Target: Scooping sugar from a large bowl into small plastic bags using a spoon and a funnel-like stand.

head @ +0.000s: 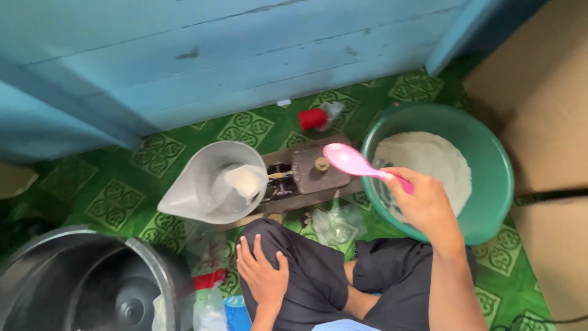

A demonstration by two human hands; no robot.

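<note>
Right hand [422, 205] fingers clamped on pink spoon [358, 164] handle, long axis running toward 10 o'clock, bowl end over the small scale [312, 171], green basin [490, 202] of white flour at 3 o'clock; left hand [262, 276] flat, holding nothing, on knee.

Pale blue plank wall [245, 55] up top, green patterned floor covering [116, 199] below, cardboard [545, 122] at right.
</note>
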